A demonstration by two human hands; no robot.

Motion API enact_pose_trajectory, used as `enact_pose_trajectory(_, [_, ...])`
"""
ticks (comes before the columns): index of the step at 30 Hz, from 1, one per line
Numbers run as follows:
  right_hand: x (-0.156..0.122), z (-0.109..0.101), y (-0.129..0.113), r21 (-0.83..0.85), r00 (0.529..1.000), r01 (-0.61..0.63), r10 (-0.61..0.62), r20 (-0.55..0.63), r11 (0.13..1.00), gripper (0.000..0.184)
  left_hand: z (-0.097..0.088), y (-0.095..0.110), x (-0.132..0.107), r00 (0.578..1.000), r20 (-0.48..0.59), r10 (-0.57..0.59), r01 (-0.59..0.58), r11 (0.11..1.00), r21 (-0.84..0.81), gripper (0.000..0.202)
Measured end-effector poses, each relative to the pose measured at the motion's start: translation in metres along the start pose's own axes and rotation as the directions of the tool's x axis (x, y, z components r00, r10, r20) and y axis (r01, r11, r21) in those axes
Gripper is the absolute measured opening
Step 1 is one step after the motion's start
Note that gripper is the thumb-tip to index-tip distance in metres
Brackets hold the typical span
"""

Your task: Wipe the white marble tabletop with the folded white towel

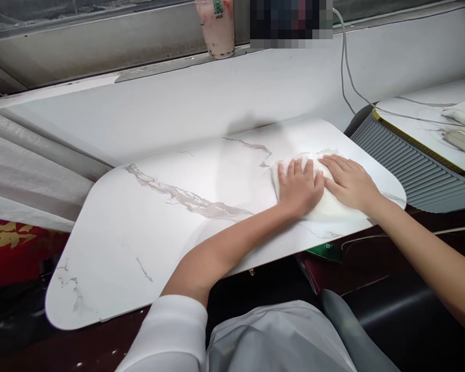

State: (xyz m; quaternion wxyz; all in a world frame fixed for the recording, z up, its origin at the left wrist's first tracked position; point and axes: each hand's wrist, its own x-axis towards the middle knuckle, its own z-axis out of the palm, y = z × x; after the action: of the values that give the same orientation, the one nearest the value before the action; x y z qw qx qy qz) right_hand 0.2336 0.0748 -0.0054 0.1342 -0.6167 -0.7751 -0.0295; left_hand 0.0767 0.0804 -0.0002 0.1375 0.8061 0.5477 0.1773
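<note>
A white cloth [333, 203] lies spread on the right part of a white, marble-patterned tabletop [112, 217]. My left hand [300, 187] rests palm down on the cloth's left side, its fingers apart and slightly bent. Just to the right, my right hand [351, 183] lies flat on the same cloth with fingers stretched out toward the left. The two hands nearly touch, thumb side to thumb side. Parts of the cloth are hidden beneath both palms, and its white blends with the tabletop.
A cup of pink drink [219, 31] stands on the window ledge behind the table, beside a blurred-out dark object [290, 20]. Cables [344, 62] hang down the wall. At right, a grey ribbed panel [418, 160] edges another white table [418, 116]. A curtain [31, 165] hangs left.
</note>
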Motion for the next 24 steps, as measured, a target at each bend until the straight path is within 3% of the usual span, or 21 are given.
enact_pose_trajectory(6, [0.086,0.022,0.024,0.064,1.000,0.011,-0.009,-0.024,0.998,0.054,0.000,-0.026,0.082,0.998,-0.045,-0.041,0.041,0.999,0.000,0.054])
enact_pose_trajectory(11, [0.143,0.030,0.046,0.113,0.997,0.069,-0.072,0.021,0.991,0.055,0.006,-0.031,0.123,0.984,-0.098,-0.147,0.149,0.989,0.013,0.054])
enact_pose_trajectory(14, [0.164,0.031,0.062,0.137,0.991,0.104,-0.114,0.064,0.985,0.058,0.011,-0.027,0.142,0.976,-0.118,-0.182,0.186,0.982,0.025,0.053])
enact_pose_trajectory(18, [0.184,0.033,0.081,0.130,0.995,0.073,-0.080,0.051,0.989,0.057,0.017,-0.022,0.167,0.971,-0.136,-0.195,0.203,0.978,0.049,0.051])
enact_pose_trajectory(24, [0.194,0.035,0.092,0.099,0.998,0.047,-0.051,0.035,0.994,0.058,0.020,-0.018,0.185,0.978,-0.122,-0.171,0.182,0.979,0.087,0.050])
